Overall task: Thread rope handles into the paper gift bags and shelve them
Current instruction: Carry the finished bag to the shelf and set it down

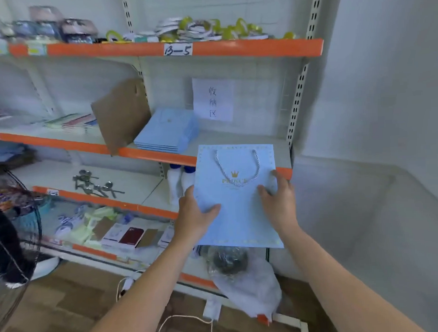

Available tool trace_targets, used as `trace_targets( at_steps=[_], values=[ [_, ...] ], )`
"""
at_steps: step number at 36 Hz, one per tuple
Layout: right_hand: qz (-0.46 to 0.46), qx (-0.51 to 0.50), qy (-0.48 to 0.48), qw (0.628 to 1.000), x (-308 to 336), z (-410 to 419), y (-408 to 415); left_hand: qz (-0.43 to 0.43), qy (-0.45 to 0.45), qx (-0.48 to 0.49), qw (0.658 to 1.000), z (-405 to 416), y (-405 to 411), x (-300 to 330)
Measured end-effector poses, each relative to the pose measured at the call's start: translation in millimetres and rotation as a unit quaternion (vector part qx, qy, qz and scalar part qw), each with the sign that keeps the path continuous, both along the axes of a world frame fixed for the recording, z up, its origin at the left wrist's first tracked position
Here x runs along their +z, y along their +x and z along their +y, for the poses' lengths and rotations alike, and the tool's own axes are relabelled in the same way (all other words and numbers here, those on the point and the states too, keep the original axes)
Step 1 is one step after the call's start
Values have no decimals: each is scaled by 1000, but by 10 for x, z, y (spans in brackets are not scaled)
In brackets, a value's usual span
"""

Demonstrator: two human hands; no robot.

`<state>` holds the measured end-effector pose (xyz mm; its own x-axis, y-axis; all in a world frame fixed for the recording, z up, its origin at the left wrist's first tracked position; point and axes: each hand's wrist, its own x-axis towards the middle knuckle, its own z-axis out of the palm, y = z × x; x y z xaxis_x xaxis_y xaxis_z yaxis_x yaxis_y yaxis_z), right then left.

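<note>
I see both hands clamped on one flat blue bag [239,209], left hand [193,211] pinching its left edge, right hand [280,201] its right edge, rope handle [238,167] threaded, held just before the shelf [249,140], right of the bag stack [166,133].

One flat blue gift bag [239,197] held up, one rope handle [238,169] showing on it. One stack of blue bags [166,133] on the shelf [148,152], exact number unclear. Two hands [193,214] [278,201]. One cardboard sheet [123,114]. One paper sign [212,99]. Two white bottles [180,184]. Several metal spoons [97,186].
</note>
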<state>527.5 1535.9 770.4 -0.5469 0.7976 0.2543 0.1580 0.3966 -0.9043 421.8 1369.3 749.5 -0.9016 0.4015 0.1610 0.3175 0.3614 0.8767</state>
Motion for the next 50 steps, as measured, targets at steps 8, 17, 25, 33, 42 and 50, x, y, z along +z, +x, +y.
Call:
trace_targets(
  at_steps=[8,17,25,33,42,50],
  values=[
    [-130,54,70,988,-47,644,-1056,3,-35,27,999,586,-1177,51],
    [-226,55,71,970,-97,1302,-1946,20,-161,-44,986,1347,-2192,68],
    [-302,33,77,950,-191,1976,-2622,29,-295,-104,949,2047,-2767,50],
    [-460,55,160,872,-343,2428,-3072,24,-333,-119,935,2531,-3217,-128],
    [-500,80,251,825,-511,2458,-3282,93,-425,-103,895,2683,-3401,-355],
    [-508,91,279,810,-608,2509,-3381,120,-465,-116,870,2722,-3428,-492]
  ],
)
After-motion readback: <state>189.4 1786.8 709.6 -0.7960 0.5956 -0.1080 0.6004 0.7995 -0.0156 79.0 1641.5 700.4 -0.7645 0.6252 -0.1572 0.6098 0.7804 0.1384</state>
